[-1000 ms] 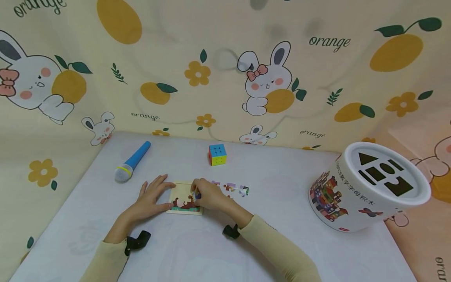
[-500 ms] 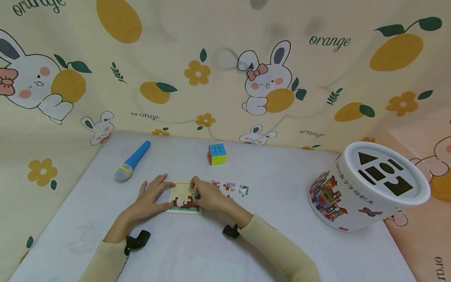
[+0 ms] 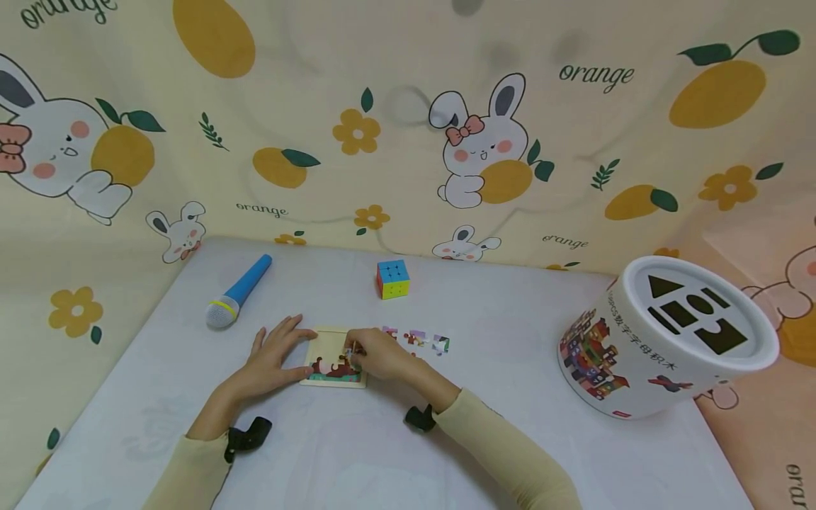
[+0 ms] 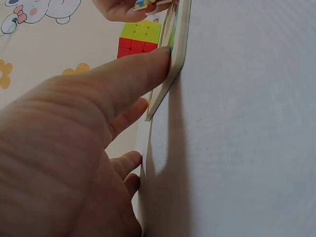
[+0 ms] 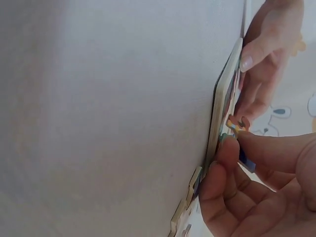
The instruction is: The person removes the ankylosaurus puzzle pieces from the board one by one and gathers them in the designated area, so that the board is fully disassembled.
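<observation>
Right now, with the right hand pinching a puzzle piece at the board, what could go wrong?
1. The puzzle piece is tilted in the right hand's pinch, so it could slip or go in crooked.
2. Only the left hand seems to steady the board, at its edge; if it eases off, the board may slide.
3. Loose pieces lie near the right hand and might get knocked.

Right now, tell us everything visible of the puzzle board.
The puzzle board is a pale, wood-like tray with a rim, flat on the white table. Brown and teal picture pieces fill its near side; bare cream shows beyond. The left grip touches its left edge; the right grip pinches a piece over its right side.
</observation>
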Motion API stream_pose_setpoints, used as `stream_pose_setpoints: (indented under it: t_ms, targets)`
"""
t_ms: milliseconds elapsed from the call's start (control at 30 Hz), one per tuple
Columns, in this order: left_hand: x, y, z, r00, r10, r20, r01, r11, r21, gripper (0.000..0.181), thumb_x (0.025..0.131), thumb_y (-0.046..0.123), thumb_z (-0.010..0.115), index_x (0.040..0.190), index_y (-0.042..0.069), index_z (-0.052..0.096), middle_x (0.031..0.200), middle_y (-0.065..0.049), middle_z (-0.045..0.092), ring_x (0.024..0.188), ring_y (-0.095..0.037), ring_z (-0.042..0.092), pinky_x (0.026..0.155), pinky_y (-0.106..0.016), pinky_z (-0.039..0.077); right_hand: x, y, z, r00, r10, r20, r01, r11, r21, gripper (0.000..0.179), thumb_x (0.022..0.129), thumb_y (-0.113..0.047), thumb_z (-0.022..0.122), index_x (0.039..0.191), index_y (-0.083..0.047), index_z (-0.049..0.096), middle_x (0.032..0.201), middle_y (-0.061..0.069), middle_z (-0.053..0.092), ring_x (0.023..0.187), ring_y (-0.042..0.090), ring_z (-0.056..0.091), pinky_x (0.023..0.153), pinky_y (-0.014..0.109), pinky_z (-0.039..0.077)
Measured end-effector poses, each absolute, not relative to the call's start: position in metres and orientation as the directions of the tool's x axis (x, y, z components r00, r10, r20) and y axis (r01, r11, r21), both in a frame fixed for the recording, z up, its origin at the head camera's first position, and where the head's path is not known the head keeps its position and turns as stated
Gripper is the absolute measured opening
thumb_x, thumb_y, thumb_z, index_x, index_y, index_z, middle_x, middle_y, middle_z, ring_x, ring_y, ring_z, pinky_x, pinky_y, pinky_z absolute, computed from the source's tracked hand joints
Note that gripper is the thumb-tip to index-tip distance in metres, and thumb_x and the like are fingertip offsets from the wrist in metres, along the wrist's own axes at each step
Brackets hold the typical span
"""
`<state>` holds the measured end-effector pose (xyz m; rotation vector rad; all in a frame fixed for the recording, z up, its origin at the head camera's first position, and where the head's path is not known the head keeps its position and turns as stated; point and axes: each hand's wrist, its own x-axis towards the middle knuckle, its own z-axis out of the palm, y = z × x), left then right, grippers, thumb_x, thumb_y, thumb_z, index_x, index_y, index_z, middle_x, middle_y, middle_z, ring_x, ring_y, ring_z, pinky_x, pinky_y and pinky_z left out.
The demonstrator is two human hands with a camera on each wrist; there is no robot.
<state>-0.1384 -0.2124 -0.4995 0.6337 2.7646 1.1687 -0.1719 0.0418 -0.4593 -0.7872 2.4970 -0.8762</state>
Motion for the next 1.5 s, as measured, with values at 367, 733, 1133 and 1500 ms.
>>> stream_pose_setpoints:
  t_ms: [367, 733, 1133, 1500]
  targets:
    - [-0.140, -0.213, -0.503, -0.913, 0.401, 0.080, 0.338, 0.628, 0.701, 0.057, 0.086, 0.032, 0.074, 0.135, 0.012, 0.054, 0.159, -0.027, 0.022, 0.147, -0.050, 0.008, 0.108, -0.073, -0.010, -0.174, 0.060, -0.447, -0.775, -0.628, -0.075, -0.347, 0.522, -0.779, 0.008, 0.095, -0.002, 0.064, 0.101, -0.006, 0.064, 0.085, 0.001, 0.060, 0.072, 0.011, 0.054, 0.060, 0.022, 0.046]
    - [-0.140, -0.213, -0.503, -0.911, 0.403, 0.085, 0.341, 0.623, 0.703, 0.057, 0.086, 0.032, 0.074, 0.135, 0.012, 0.055, 0.159, -0.027, 0.022, 0.147, -0.050, 0.008, 0.108, -0.072, -0.010, -0.174, 0.107, -0.443, -0.830, -0.557, -0.002, -0.338, 0.506, -0.794, 0.016, 0.094, -0.002, 0.064, 0.110, -0.003, 0.065, 0.090, 0.004, 0.063, 0.069, 0.013, 0.054, 0.061, 0.024, 0.047]
    - [-0.139, -0.212, -0.501, -0.912, 0.401, 0.082, 0.337, 0.621, 0.707, 0.057, 0.086, 0.032, 0.074, 0.136, 0.013, 0.055, 0.159, -0.027, 0.022, 0.147, -0.049, 0.008, 0.108, -0.072, -0.011, -0.167, 0.160, -0.450, -0.841, -0.533, -0.087, -0.251, 0.529, -0.811, 0.016, 0.092, 0.001, 0.066, 0.108, 0.000, 0.065, 0.072, 0.004, 0.058, 0.052, 0.014, 0.053, 0.053, 0.025, 0.045]
    - [-0.138, -0.212, -0.500, -0.914, 0.398, 0.081, 0.336, 0.628, 0.702, 0.057, 0.086, 0.032, 0.075, 0.136, 0.013, 0.055, 0.159, -0.027, 0.022, 0.147, -0.050, 0.008, 0.108, -0.072, -0.010, -0.161, 0.190, -0.465, -0.808, -0.575, -0.125, -0.246, 0.524, -0.815, 0.014, 0.090, -0.002, 0.072, 0.103, 0.000, 0.068, 0.066, 0.002, 0.059, 0.052, 0.010, 0.051, 0.052, 0.022, 0.043]
